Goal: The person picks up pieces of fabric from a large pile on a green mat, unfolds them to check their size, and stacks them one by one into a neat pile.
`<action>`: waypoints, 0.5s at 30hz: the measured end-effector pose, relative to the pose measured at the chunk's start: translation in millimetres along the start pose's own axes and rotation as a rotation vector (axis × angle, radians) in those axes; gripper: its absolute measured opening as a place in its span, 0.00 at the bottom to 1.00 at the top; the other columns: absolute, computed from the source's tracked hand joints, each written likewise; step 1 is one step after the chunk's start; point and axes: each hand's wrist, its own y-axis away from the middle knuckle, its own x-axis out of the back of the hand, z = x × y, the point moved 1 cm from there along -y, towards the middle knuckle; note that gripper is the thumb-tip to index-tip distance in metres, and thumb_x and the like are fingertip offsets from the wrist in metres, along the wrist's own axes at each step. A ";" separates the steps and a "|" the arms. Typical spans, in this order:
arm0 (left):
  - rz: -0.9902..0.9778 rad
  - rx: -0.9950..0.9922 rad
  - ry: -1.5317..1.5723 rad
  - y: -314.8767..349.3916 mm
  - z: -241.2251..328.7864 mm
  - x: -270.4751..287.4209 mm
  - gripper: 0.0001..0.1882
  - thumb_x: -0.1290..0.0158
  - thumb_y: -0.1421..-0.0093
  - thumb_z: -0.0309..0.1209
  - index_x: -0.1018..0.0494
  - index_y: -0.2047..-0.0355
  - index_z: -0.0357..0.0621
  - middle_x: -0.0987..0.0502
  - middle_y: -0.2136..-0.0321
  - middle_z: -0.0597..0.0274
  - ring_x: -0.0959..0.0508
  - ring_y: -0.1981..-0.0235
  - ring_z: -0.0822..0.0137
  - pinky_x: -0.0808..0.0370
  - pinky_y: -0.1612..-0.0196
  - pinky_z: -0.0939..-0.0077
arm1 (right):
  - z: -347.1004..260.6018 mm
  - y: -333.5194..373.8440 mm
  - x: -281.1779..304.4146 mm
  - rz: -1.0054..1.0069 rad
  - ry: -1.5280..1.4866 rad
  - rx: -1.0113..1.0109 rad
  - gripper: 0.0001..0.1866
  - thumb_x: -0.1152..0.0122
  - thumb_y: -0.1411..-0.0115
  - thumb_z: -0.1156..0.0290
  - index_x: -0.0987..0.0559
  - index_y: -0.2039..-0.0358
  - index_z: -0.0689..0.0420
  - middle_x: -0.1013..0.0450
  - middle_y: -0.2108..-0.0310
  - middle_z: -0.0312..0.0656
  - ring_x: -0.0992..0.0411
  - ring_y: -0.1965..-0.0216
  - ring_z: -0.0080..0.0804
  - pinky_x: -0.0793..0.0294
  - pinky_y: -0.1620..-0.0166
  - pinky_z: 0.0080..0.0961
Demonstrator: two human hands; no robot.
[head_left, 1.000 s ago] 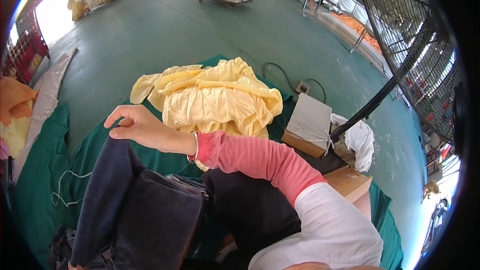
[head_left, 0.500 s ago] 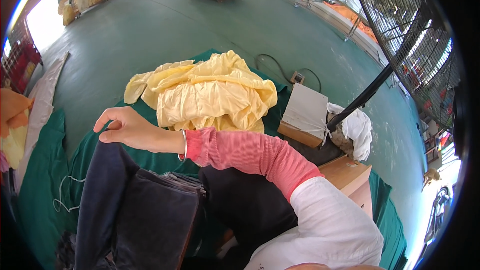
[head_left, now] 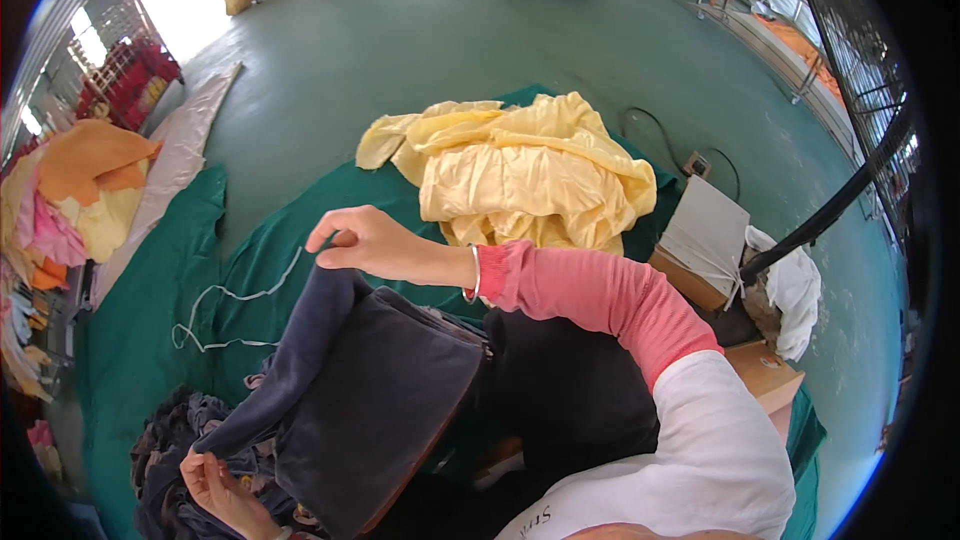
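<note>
A dark blue-grey cloth (head_left: 285,375) is stretched between my two hands. My right hand (head_left: 375,245), in a pink sleeve with a silver bangle, pinches its upper far corner. Lower left, my left hand (head_left: 225,500) pinches another corner with thumb and fingers. Beside and partly under the cloth is a thick stack of dark folded cloths (head_left: 385,405), layered at its far edge. Around my left hand lies a crumpled heap of dark cloths (head_left: 165,465). My black-clad leg (head_left: 575,395) is to the right of the stack.
A green sheet (head_left: 270,235) covers the floor, with a white cord (head_left: 200,315) on it. Ahead lies a heap of yellow fabric (head_left: 540,180). At right are a box (head_left: 700,235), a fan pole (head_left: 820,215) and a power socket (head_left: 697,165). Coloured cloths (head_left: 95,175) lie left.
The view has swung left, so the surroundings sit farther right. My left hand has come into view at lower left, holding the cloth, which now slants between both hands.
</note>
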 end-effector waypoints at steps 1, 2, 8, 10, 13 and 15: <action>-0.025 0.026 0.040 -2.9 -15.2 -6.4 0.04 0.51 0.42 0.23 0.33 0.68 0.46 0.33 0.69 0.73 0.34 0.70 0.83 0.38 0.67 0.90 | 9.8 2.8 11.8 -0.020 0.109 0.055 0.11 0.40 0.52 0.71 0.24 0.68 0.61 0.26 0.76 0.37 0.31 0.76 0.21 0.32 0.70 0.20; -0.029 0.035 0.050 -3.1 -16.2 -4.7 0.04 0.50 0.42 0.23 0.33 0.69 0.46 0.32 0.70 0.73 0.34 0.70 0.83 0.37 0.67 0.90 | 8.9 3.2 21.7 -0.248 0.108 -0.091 0.15 0.39 0.52 0.70 0.25 0.62 0.61 0.26 0.71 0.38 0.30 0.70 0.22 0.31 0.66 0.20; -0.055 0.002 -0.024 6.3 -9.3 -3.8 0.04 0.51 0.42 0.23 0.34 0.72 0.46 0.32 0.70 0.72 0.35 0.71 0.83 0.36 0.68 0.89 | 117.5 78.3 249.9 0.576 0.163 -0.228 0.20 0.41 0.48 0.68 0.30 0.56 0.66 0.33 0.59 0.50 0.31 0.59 0.32 0.29 0.57 0.25; 0.013 -0.005 -0.041 11.8 -0.8 -12.9 0.05 0.51 0.41 0.23 0.34 0.72 0.46 0.33 0.70 0.72 0.35 0.72 0.83 0.37 0.69 0.89 | 167.5 145.7 300.8 0.961 0.915 -0.639 0.49 0.35 0.56 0.54 0.50 0.40 0.64 0.39 0.48 0.58 0.39 0.46 0.46 0.38 0.47 0.36; 0.038 0.009 -0.084 12.7 -3.5 -1.8 0.05 0.51 0.41 0.24 0.35 0.73 0.47 0.34 0.71 0.72 0.37 0.73 0.83 0.39 0.70 0.88 | 173.2 184.5 277.0 0.986 1.224 -1.214 0.46 0.40 0.53 0.49 0.48 0.39 0.52 0.50 0.40 0.56 0.51 0.39 0.51 0.49 0.41 0.44; -0.003 0.022 -0.094 11.2 -4.7 3.8 0.06 0.51 0.41 0.24 0.35 0.73 0.47 0.34 0.71 0.73 0.38 0.73 0.83 0.40 0.70 0.87 | 188.4 199.7 288.1 0.914 1.259 -1.205 0.37 0.45 0.49 0.51 0.43 0.41 0.52 0.46 0.41 0.54 0.48 0.40 0.50 0.48 0.42 0.46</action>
